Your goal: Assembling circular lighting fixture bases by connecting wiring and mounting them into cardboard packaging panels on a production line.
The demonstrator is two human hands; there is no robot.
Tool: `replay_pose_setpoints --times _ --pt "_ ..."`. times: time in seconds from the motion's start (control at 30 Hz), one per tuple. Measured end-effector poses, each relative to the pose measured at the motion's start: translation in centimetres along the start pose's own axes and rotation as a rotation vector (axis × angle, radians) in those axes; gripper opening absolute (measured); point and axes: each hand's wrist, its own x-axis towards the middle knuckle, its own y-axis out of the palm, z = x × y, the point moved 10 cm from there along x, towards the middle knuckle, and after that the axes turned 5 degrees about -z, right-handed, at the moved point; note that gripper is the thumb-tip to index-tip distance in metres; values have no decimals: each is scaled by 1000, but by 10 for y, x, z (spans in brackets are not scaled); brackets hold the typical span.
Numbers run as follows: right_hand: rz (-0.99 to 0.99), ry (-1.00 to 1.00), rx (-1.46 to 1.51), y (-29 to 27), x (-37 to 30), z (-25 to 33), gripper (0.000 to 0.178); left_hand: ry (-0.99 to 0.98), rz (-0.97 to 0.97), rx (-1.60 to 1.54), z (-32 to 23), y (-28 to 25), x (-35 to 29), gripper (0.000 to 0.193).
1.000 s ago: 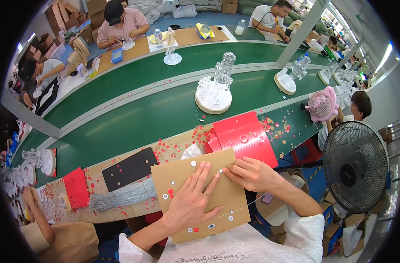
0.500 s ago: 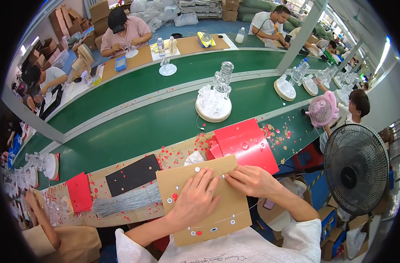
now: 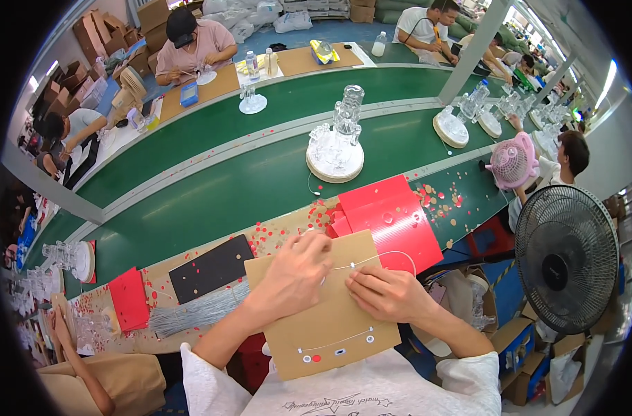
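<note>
A brown cardboard sheet [image 3: 350, 312] lies tilted in front of me, its near edge against my shirt. Small white round fittings and a red dot [image 3: 316, 358] show near that edge, with a thin wire [image 3: 336, 344] strung above them. My left hand [image 3: 295, 270] is closed at the sheet's upper left, fingers curled; what they pinch is hidden. On the upper right, my right hand [image 3: 392, 295] has its fingertips pressed together just below a small white clip [image 3: 352, 265]. A thin white cord [image 3: 406, 255] passes by this clip and loops round above my right hand.
Red sheets [image 3: 392, 215] lie beyond the cardboard; a black sheet [image 3: 212, 270] and a bundle of grey wires [image 3: 191, 315] are to the left. Red dots litter the bench. A clear ornament on a round base [image 3: 335, 156] stands on the green belt [image 3: 212, 201]. A black fan [image 3: 565, 256] stands right.
My left hand has moved from lying spread on the sheet to its far edge and curled up. My right hand has come slightly nearer, and the cord now loops above it.
</note>
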Motion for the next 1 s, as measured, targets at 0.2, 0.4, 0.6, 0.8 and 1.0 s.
replay_pose_setpoints --times 0.2,0.4,0.6,0.8,1.0 --pt "-47 168 116 2 6 -22 23 -240 -226 -301 38 -19 -49 11" --pt "-105 205 379 27 37 -23 21 -189 -351 -219 19 -33 -46 13" --pt "-130 276 550 27 35 -41 29 -717 -721 -709 73 -16 -101 48" --pt "-110 155 453 24 33 -34 39 -877 -570 -1352 55 30 -98 87" --pt "-34 -4 376 23 28 -29 48 -844 -601 -1194 46 28 -86 92"
